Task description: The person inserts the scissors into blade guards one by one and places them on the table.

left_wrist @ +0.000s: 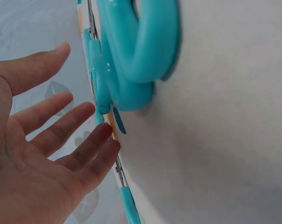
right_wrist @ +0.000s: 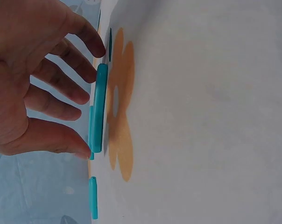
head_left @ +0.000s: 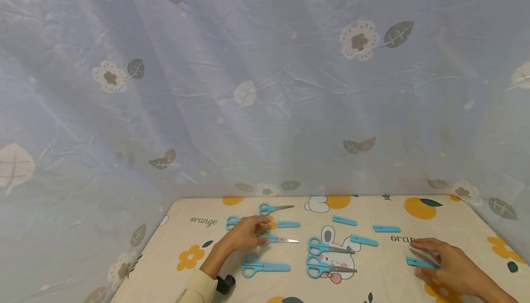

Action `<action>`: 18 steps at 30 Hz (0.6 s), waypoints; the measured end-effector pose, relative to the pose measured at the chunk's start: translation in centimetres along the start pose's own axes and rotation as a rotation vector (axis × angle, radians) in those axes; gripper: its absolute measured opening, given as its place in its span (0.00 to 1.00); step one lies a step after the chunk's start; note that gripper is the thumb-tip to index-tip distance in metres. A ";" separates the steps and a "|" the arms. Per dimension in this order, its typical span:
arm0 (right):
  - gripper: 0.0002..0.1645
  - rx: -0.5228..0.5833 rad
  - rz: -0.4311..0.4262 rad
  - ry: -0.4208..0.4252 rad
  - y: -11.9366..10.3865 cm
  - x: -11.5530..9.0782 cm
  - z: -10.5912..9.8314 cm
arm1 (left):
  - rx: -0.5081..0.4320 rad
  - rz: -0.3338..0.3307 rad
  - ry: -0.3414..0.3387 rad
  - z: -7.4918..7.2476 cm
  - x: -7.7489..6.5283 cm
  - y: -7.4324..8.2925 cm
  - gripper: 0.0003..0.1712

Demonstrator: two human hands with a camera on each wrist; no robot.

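My left hand (head_left: 244, 235) hovers with spread fingers over blue-handled scissors (head_left: 286, 240) whose bare blades point right. In the left wrist view its palm and fingers are bare of any object, beside large blue scissor handles (left_wrist: 150, 46). Part of another pair of scissors (head_left: 232, 222) is hidden behind this hand, with a blue blade cover (head_left: 289, 224) to its right. My right hand (head_left: 453, 266) is at a loose blue blade cover (head_left: 419, 262), thumb at one end and fingers at the other. The right wrist view shows the fingers spread around that cover (right_wrist: 99, 109), not curled.
Sheathed scissors (head_left: 273, 267) lie in front of the left hand. Two bare-bladed pairs, one scissors (head_left: 339, 269) nearer, lie mid-table on the rabbit print. More scissors (head_left: 281, 207) are at the back. Loose covers, including one cover (head_left: 387, 229), lie right of centre. A patterned curtain (head_left: 265, 110) stands behind.
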State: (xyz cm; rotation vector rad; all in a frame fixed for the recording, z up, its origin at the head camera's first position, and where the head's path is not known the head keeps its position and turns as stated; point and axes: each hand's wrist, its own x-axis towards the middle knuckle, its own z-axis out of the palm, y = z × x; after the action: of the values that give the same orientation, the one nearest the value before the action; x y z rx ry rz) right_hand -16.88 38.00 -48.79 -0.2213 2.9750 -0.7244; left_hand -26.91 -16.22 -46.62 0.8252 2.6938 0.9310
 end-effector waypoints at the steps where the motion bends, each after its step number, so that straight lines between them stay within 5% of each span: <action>1: 0.42 -0.008 -0.007 -0.002 0.0 0.0 0.0 | 0.001 0.000 0.001 0.0 0.0 0.0 0.36; 11: 0.38 -0.053 -0.030 -0.027 -0.1 0.2 0.0 | 0.011 0.015 0.018 0.4 0.6 -0.6 0.33; 18: 0.32 -0.026 0.062 -0.107 0.2 0.1 0.2 | 0.059 0.016 0.020 1.1 0.9 -0.7 0.32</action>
State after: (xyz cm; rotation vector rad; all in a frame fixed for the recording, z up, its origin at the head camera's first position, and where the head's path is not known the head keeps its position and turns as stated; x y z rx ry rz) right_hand -16.97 38.06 -49.08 -0.1633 2.8775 -0.6465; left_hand -27.57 -15.60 -47.89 0.8549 2.7476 0.8718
